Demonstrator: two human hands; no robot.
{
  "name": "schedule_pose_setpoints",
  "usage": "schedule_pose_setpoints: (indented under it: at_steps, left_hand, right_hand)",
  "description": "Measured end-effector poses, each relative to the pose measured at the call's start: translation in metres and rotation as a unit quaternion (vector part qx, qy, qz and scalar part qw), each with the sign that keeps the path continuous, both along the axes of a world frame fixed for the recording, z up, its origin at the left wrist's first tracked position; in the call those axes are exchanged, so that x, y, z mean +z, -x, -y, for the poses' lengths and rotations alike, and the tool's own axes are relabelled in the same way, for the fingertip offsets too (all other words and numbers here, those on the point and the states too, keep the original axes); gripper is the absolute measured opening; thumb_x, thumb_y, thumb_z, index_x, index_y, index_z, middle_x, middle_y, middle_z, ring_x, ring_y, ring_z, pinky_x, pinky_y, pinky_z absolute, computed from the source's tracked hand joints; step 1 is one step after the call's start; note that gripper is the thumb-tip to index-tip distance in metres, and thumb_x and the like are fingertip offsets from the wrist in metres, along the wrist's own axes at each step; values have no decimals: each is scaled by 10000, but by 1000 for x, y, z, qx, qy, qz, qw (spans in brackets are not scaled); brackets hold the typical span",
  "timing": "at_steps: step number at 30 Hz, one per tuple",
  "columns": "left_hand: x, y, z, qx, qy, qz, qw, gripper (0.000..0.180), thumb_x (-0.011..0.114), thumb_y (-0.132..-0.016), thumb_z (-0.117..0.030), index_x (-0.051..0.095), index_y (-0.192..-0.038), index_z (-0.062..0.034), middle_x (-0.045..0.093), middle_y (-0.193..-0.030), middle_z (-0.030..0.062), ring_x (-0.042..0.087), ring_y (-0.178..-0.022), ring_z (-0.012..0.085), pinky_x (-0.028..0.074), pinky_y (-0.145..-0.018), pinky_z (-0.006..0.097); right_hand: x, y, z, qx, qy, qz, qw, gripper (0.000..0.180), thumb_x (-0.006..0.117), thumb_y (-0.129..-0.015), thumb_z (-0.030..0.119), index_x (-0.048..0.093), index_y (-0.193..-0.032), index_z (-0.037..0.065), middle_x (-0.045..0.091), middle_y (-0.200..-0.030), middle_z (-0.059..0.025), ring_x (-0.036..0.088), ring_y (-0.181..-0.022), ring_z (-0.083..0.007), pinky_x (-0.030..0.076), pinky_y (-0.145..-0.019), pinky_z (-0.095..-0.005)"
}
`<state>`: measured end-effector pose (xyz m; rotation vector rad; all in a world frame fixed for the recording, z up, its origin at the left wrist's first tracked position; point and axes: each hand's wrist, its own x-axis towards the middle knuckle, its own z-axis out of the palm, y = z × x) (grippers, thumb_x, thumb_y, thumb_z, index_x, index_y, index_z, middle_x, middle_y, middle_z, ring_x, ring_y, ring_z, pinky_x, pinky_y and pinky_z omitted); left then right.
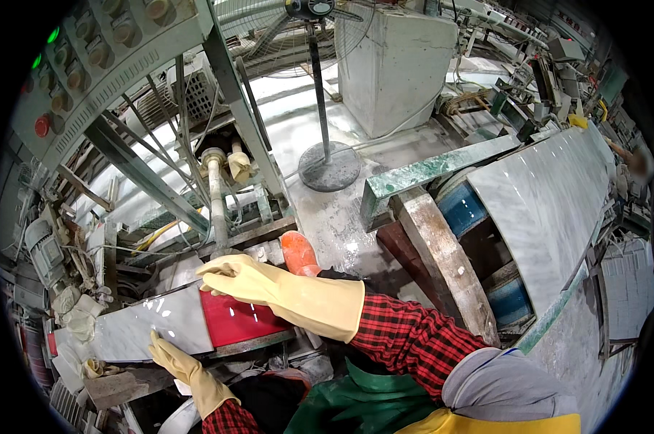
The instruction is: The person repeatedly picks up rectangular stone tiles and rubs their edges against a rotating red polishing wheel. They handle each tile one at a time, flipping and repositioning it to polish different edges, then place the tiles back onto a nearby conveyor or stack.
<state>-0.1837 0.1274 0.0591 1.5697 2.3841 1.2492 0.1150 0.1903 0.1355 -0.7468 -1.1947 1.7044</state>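
Observation:
A pale grey-veined marble slab lies at the left on a conveyor, its glossy top reflecting the lights. Beside its right end shows a red belt. My left hand, in a cream rubber glove, rests at the slab's near edge with fingers stretched out. Over the red belt and the slab's far right corner reaches my right hand, gloved the same way. Its fingers point left, slightly bent, and nothing shows in them. Whether it touches the slab I cannot tell.
A control panel with several knobs stands upper left. A pedestal fan and a concrete block stand ahead. At the right, a larger marble slab lies on blue rollers behind a green metal rail. A blurred person is far right.

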Motion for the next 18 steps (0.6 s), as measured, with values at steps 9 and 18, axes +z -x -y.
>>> schedule_pose_setpoints:
  at_steps: [9,18]
  left_hand:
    - [2,-2,3,-23,-14,-20,999,572,265,-1041,-433,478,-1391,-33,471,-1447,127,262,-1417,355,56,-1187,465]
    - [-13,23,-4,-1,-11,-42,999,571,265,-1031,-447,485,-1400,-70,503,-1414,144,316,-1382,369,122,-1173,464]
  right_hand:
    - [23,-32,0,-71,-95,25,993,373,598,-911,201,607,-1204,-30,704,-1059,-111,642,-961,-147,492,-876,-272]
    - [-3,-276,84,-391,-51,427,814,395,632,-898,242,619,-1239,43,685,-1133,-127,654,-1036,-236,495,-919,-329]
